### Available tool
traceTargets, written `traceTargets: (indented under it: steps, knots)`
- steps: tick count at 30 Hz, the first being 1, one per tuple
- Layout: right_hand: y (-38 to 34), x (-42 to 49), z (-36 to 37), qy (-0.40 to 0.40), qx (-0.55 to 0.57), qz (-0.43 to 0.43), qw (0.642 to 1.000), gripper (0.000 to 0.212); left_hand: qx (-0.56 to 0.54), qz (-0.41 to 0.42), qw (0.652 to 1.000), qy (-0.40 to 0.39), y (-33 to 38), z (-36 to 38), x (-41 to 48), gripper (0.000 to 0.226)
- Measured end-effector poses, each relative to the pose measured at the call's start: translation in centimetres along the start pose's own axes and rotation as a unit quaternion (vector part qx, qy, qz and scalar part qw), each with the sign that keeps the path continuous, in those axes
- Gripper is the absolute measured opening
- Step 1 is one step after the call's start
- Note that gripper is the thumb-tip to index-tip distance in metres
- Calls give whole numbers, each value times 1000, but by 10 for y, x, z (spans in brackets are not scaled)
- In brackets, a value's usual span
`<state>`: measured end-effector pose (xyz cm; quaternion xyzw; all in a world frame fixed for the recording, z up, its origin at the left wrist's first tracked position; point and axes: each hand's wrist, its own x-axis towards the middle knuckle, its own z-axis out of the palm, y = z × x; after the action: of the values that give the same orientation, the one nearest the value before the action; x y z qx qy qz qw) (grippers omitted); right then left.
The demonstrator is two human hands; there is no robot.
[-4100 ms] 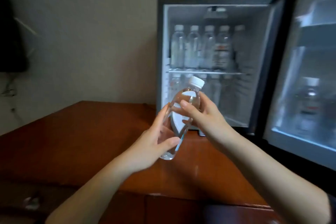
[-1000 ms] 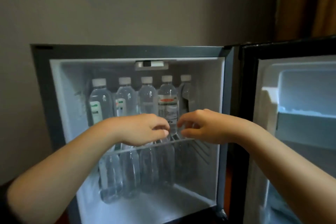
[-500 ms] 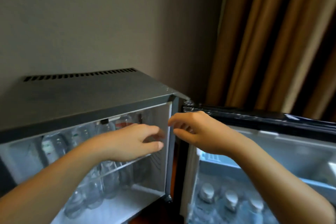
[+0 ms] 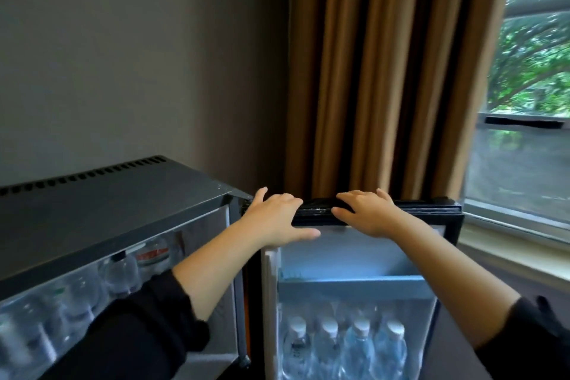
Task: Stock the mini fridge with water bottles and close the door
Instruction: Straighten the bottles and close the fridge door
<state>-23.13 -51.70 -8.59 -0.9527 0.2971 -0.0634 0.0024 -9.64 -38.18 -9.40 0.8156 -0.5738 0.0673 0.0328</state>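
Fridge door open; left hand, right hand rest flat atop.

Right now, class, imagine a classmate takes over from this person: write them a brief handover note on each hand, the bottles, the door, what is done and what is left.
Left hand: lies open on the top edge of the fridge door, near the hinge.
Right hand: lies open on the same edge, further out.
Bottles: four stand in the door and more are lined up inside the fridge. Neither hand holds one.
Done: stocking looks finished.
Left: the door stands wide open, so swing it shut.
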Motion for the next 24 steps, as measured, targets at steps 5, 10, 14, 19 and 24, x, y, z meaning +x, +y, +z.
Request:
traceTargets:
  steps: [5, 10, 14, 19, 24]
  knots:
    - [-2, -7, -10, 28, -56, -12, 998, 57, 66, 10, 997, 35, 4, 3, 8, 95]
    - [-12, -25, -21, -11, -60, -4, 998, 57, 28, 17, 999, 40, 5, 4, -5, 90]
    - [-19, -42, -34, -70, -58, -11, 996, 50, -36, 23, 999, 33, 1, -1, -19, 71]
    - [-45, -67, -45, -116, -7, -26, 993, 40, -96, 27, 995, 1, -7, -5, -43, 57]
    - [-73, -89, -43, -111, -2, -74, 991, 40, -73, 45, 996, 0, -21, -14, -75, 52]
